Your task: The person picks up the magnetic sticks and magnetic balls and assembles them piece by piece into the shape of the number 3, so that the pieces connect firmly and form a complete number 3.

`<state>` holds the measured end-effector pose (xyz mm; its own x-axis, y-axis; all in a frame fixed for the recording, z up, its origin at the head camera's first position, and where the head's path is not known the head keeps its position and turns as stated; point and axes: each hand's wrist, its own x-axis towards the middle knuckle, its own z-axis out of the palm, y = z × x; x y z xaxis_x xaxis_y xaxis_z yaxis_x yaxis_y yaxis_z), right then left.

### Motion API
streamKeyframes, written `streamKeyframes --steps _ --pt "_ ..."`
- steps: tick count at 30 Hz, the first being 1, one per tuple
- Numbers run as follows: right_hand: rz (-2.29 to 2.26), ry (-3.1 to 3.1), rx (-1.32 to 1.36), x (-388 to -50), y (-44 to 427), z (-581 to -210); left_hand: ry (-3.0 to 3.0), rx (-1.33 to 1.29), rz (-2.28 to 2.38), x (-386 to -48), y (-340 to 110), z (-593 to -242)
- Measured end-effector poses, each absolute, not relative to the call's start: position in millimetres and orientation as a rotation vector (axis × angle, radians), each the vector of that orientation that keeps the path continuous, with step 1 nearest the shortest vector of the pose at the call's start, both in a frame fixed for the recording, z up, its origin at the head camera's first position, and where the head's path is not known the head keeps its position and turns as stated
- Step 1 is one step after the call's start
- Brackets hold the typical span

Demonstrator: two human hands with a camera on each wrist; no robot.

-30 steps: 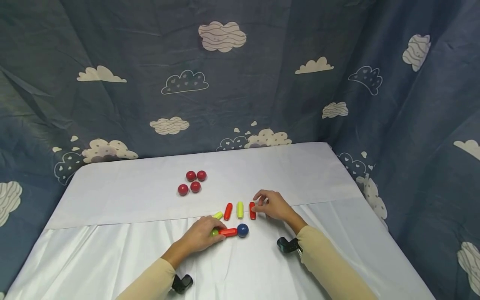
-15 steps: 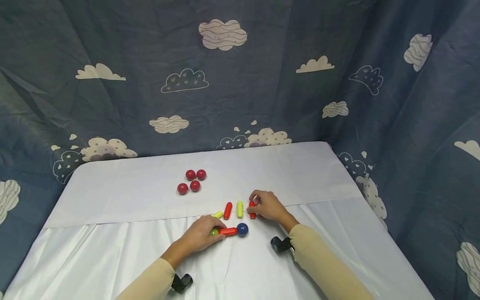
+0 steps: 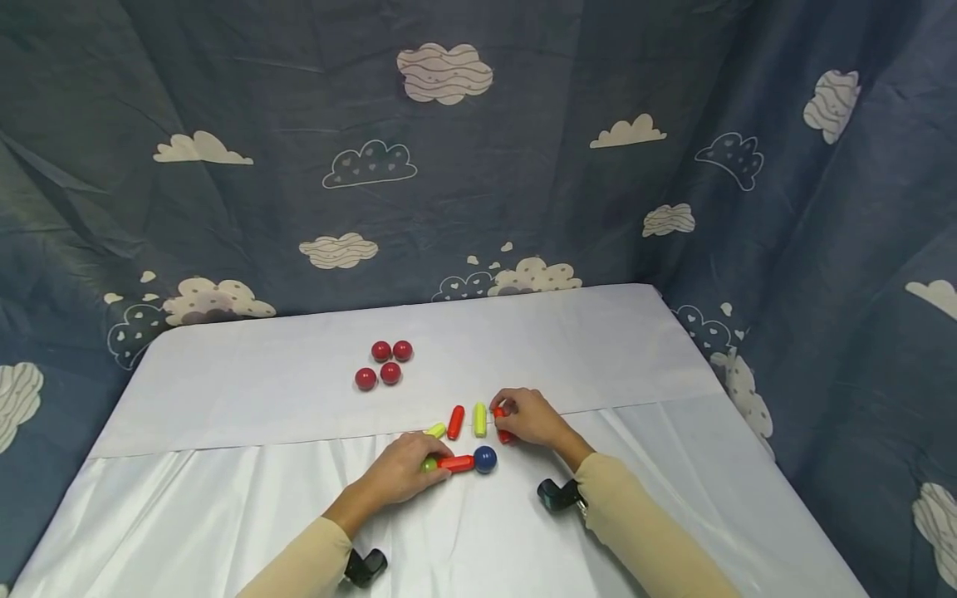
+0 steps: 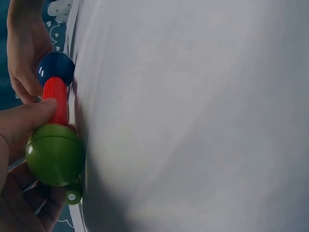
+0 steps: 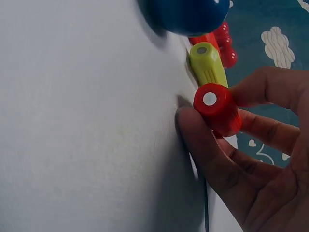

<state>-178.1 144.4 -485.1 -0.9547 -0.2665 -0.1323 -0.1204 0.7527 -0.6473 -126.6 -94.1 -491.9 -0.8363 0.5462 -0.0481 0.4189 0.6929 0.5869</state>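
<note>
My left hand (image 3: 401, 467) grips a red rod (image 4: 57, 108), thumb on its side in the left wrist view. One end of this rod meets a green ball (image 4: 55, 154), and the other meets a blue ball (image 3: 485, 459). My right hand (image 3: 529, 418) pinches a second red rod (image 5: 218, 108) between thumb and fingers; a pale disc shows in its end. Left of it lie a yellow-green rod (image 3: 480, 419) and another red rod (image 3: 455, 423). Another yellow-green rod (image 3: 435, 430) lies just beyond my left hand, partly covered by it.
Several dark red balls (image 3: 390, 373) sit together farther back on the white-covered table (image 3: 224, 390). A blue curtain with clouds (image 3: 478, 191) hangs behind the table and along its right side. A black wrist camera (image 3: 557, 496) is on the right wrist.
My right hand has shifted slightly left and closed on the red rod, which now tilts a little. The left hand and its joined pieces stay in place.
</note>
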Motion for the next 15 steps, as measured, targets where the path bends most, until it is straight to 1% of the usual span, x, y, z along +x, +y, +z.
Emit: streamKeyframes --steps 15 --pt "-1.033 2.646 -0.282 -175.1 134.7 -485.4 2.684 0.785 0.839 -126.7 -94.7 -491.2"
